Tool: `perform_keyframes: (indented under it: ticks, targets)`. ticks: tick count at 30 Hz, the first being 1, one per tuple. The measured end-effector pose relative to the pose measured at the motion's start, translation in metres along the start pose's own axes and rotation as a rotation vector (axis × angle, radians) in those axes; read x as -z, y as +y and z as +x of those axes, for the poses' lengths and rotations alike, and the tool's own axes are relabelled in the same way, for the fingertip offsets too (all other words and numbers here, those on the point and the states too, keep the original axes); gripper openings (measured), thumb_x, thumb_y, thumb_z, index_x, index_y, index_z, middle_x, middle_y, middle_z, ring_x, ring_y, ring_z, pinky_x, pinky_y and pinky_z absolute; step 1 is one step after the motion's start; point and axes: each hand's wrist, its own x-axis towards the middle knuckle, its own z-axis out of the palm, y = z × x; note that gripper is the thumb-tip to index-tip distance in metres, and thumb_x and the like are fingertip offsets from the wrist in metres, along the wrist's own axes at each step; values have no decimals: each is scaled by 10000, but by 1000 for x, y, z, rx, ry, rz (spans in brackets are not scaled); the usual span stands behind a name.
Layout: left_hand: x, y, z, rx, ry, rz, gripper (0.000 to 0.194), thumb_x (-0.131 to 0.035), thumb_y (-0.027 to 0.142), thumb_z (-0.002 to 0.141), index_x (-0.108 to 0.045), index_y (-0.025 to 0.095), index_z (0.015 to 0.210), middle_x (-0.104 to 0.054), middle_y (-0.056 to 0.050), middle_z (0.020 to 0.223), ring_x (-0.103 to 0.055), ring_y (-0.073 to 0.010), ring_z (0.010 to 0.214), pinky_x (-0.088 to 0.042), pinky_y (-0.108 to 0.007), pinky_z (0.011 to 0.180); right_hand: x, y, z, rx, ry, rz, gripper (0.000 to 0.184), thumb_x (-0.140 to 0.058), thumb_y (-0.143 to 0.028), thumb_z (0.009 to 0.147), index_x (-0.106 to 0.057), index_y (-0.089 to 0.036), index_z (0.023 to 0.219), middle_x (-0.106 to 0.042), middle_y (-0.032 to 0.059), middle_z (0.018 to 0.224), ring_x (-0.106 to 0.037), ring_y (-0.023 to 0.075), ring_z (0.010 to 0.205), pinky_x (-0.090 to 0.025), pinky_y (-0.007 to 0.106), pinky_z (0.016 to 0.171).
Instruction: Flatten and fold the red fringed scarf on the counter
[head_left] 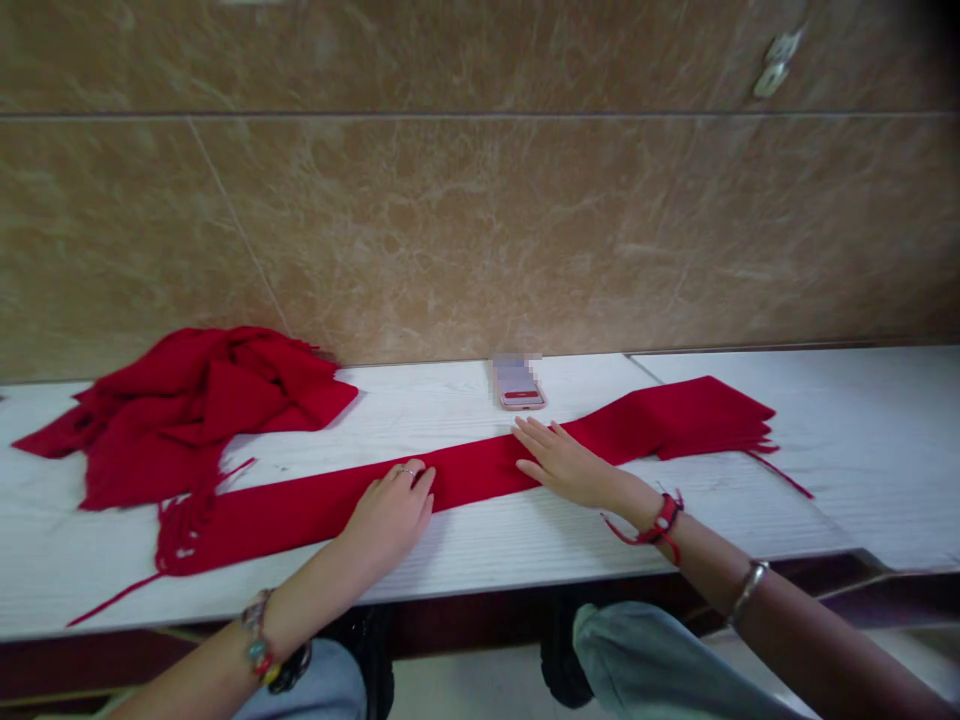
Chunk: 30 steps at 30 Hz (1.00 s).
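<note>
A long red scarf [472, 475] lies across the white tabletop as a flat, narrow strip. Its left end has fringe and a loose cord, and its right end widens into several stacked layers with another cord. My left hand [394, 505] rests on the strip left of the middle, fingers bent and slightly apart on the cloth. Further right, my right hand [562, 465] lies palm down on the same strip, fingers stretched out. Neither hand grips the fabric visibly; the left palm's underside is hidden.
A crumpled pile of red cloth [217, 400] lies at the back left, touching the strip's fringed end. Behind the strip a phone [520, 390] lies near the brown marbled wall [450, 230]. The table's front edge [480, 588] runs just before my legs.
</note>
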Motion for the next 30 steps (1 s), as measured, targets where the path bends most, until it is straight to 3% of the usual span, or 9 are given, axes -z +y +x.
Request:
perform_keyframes:
  ticks: [5,11,13,17,19,24,28,30]
  targets:
    - [2,-6,-4,257,27,124,356,-310,210,872,-528,69,1116,-525,-181,1107,-513,-292,968,-463,-394,730,-3,-20,6,32,3,70,532,-263,-406,899,-316,-91,1325,-322,150,1368,-283,266,1255,-285,476,989]
    - [12,-18,-21,549,-113,191,367,-305,215,869,-565,-4,1011,-574,-234,938,-561,-315,868,-466,-382,624,-10,-15,3,25,5,96,531,-264,-412,896,-319,-109,1328,-317,144,1371,-277,255,1260,-279,472,994]
    - [10,-17,-21,513,-92,210,359,-302,171,861,-542,-2,1064,-573,-236,963,-557,-317,892,-461,-389,647,-11,-15,4,18,-5,93,533,-258,-415,896,-317,-110,1330,-316,140,1373,-277,256,1260,-280,472,995]
    - [-1,-8,-10,96,2,115,414,-328,85,827,-445,140,1220,-487,-147,1203,-477,-255,1062,-428,-372,811,-13,-15,5,24,5,95,529,-250,-419,897,-299,-135,1341,-321,134,1372,-284,253,1257,-279,480,994]
    - [-4,-6,-6,28,11,67,412,-329,99,837,-428,167,1231,-453,-115,1249,-442,-239,1097,-419,-366,842,-13,-15,5,24,3,92,532,-248,-419,897,-295,-132,1342,-320,135,1372,-282,252,1258,-277,481,995]
    - [3,-11,-12,324,-1,86,357,-313,255,874,-515,83,1113,-513,-179,1122,-496,-306,972,-469,-418,685,-9,-17,5,5,-20,78,533,-262,-414,895,-309,-115,1333,-316,132,1374,-277,239,1261,-278,458,1001]
    - [7,-16,-21,581,-64,140,494,-334,375,861,-536,-28,1065,-566,-255,980,-542,-344,883,-464,-415,624,-8,-18,5,3,-38,68,545,-260,-417,894,-312,-93,1329,-311,137,1375,-273,244,1262,-281,458,1000]
    - [5,-16,-22,652,-83,165,541,-337,400,856,-499,-37,1130,-554,-292,1018,-532,-381,923,-460,-439,628,-9,-18,5,3,-33,70,543,-263,-418,893,-318,-96,1327,-315,137,1373,-275,246,1261,-279,461,1000]
